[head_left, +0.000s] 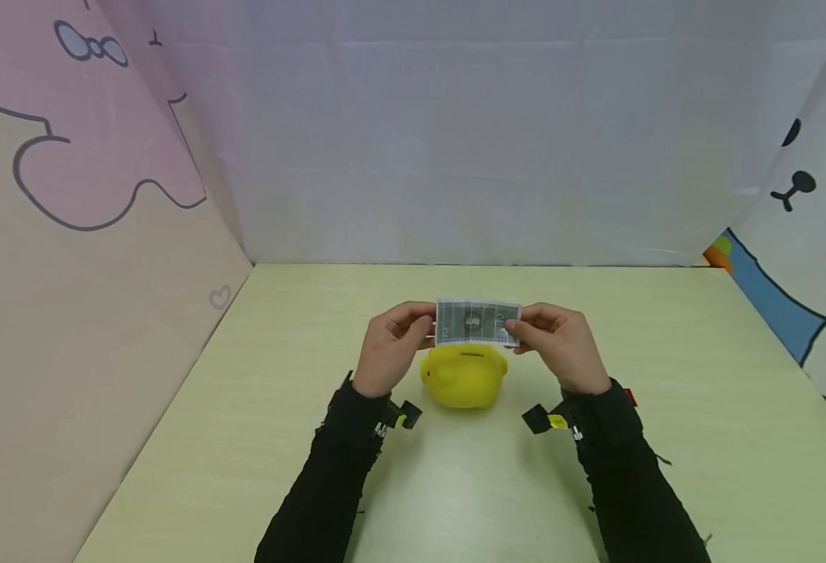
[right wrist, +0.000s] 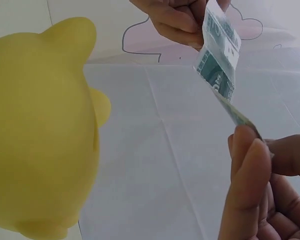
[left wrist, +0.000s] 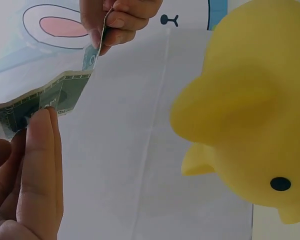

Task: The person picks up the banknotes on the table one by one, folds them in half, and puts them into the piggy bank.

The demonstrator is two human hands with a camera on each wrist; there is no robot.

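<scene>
A green-and-white banknote (head_left: 479,322) is stretched flat between both hands in the head view. My left hand (head_left: 392,348) pinches its left end between thumb and fingers, and my right hand (head_left: 566,349) pinches the right end with the thumb in front. Crease lines bend the paper in the left wrist view. Just nearer to me, a yellow animal-shaped money bank (head_left: 464,381) stands on the table with a dark slot on top; the note's lower edge overlaps its far side. The bank's rounded ear and black eye show in the left wrist view.
The pale yellow-green table (head_left: 244,438) reaches back to a white cloth screen (head_left: 455,141). Printed cartoon panels stand at the left (head_left: 89,274) and right (head_left: 793,250). Small cameras (head_left: 543,420) are strapped over the black sleeves at both wrists.
</scene>
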